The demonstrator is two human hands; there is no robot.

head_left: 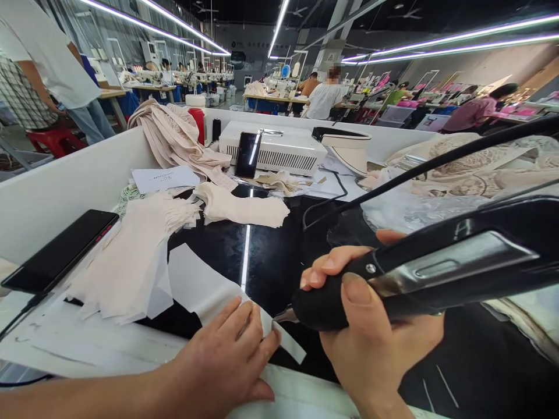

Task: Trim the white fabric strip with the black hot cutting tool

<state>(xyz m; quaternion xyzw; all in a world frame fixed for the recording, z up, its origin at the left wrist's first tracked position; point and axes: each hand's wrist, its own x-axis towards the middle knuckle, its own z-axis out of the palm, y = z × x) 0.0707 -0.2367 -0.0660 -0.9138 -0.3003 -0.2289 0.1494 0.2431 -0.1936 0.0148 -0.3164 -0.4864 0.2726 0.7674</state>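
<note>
My left hand (233,349) presses its fingertips on a pale fabric piece (196,282) that lies on the black glossy work surface. Its fingers are lightly bent, not wrapped round anything. A narrow end of the fabric sticks out to the right of the fingertips. My right hand (375,331) is closed round a black corded hand tool (323,302) with a metal lever along its side. The tool's metal tip (287,316) points left, right by the fabric's edge and close to my left fingers; whether it touches the cloth I cannot tell.
Cut beige pieces (131,256) are stacked at the left, beside a black phone (61,247). A folded beige strip (247,206) lies ahead. Behind it stand another phone (248,154) and a white vented box (279,145). The tool's cable (419,169) crosses the right side. A person (56,64) stands left.
</note>
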